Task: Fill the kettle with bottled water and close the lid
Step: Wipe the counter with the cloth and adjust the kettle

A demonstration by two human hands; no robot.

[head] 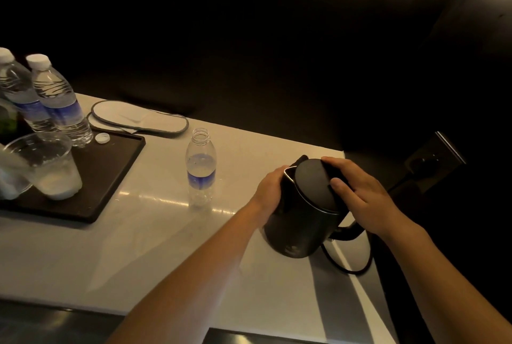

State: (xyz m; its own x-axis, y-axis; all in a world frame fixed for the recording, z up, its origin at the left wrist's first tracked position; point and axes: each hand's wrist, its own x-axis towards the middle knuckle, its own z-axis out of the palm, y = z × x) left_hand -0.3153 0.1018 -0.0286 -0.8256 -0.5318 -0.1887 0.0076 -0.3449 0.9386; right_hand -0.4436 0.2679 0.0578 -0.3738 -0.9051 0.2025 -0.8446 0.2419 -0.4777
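A black electric kettle point(299, 230) stands on the white counter at the right, its round lid point(313, 184) down over the rim. My left hand point(270, 187) grips the kettle body by the spout. My right hand point(357, 191) rests on the lid's right side and the handle top, thumb on the lid. An uncapped clear water bottle point(201, 169) stands upright left of the kettle, nearly empty as far as I can tell. Its white cap point(102, 137) lies on the black tray.
A black tray point(110, 174) at the left holds two capped full bottles point(59, 99) and a clear plastic cup point(47, 166). A flat white slipper point(144, 119) lies behind the tray. The kettle's cord point(349, 267) loops toward a wall socket point(432, 163). The counter's right edge is near the kettle.
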